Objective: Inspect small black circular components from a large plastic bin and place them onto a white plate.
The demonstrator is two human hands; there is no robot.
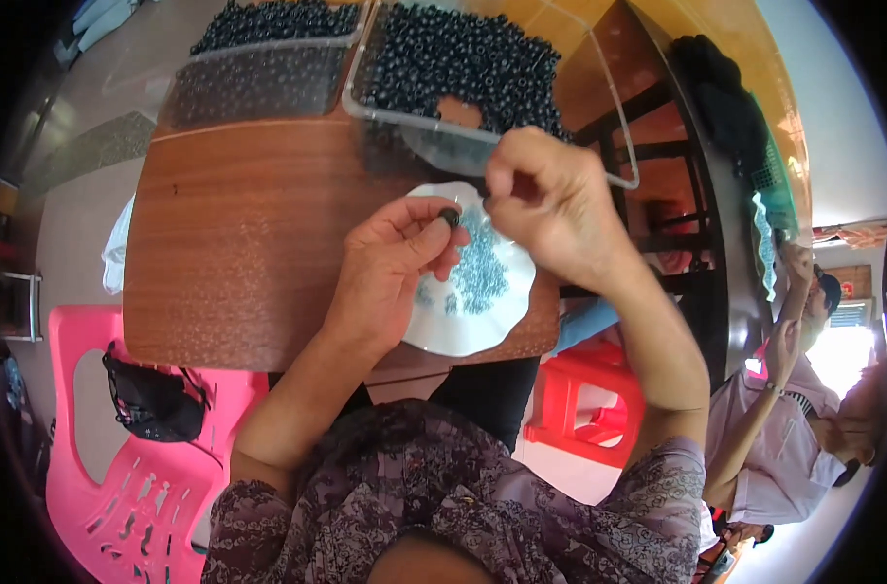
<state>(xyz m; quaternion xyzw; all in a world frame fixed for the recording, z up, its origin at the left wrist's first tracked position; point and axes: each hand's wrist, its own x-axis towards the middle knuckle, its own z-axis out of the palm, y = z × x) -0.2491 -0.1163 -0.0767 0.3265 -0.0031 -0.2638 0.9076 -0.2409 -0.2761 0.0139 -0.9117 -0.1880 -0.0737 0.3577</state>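
My left hand (397, 261) pinches a small, round black bead (450, 217) between thumb and fingertips. Just right of it and slightly higher, my right hand (555, 200) is closed in a pinch; a dark speck shows at its fingertips, too small to name. Below both hands lies a white plate (434, 333) with a wavy rim, partly hidden by them. Many tiny, shiny light-blue pieces (482, 273) are spread over its middle. Beyond the hands, a clear plastic box (404, 119) holds a heap of black beads (453, 63) like the one in my left hand.
A second clear box (253, 83) of black beads stands at the far left of the brown wooden table (219, 234). A pink chair (73, 389) with a black bag (161, 399) is at left, a red stool (599, 404) at right. Another person (784, 448) sits farther right.
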